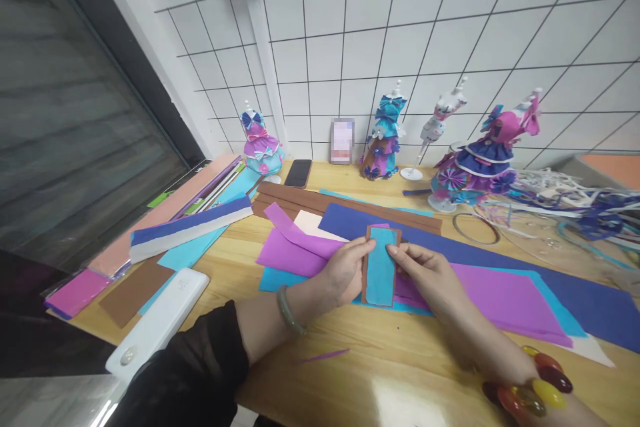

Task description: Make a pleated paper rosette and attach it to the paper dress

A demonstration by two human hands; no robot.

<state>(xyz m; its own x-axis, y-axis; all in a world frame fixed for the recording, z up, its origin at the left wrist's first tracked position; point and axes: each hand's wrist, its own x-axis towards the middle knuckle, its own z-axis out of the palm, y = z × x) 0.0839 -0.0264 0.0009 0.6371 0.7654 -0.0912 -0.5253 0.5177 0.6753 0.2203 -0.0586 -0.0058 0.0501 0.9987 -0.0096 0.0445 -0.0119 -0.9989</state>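
My left hand [345,273] and right hand [425,273] pinch the brown-bordered blue rectangular piece [382,267] by opposite edges, apparently keeping it flat.

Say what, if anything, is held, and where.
A layered blue-and-brown rectangle: left hand at its left edge, right hand at its upper right edge.

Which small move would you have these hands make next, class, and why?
Perhaps align the layers: the left hand and right hand already pinch opposite edges of the blue piece, and the brown piece behind it shows along both sides, so a slight shift might even its borders.
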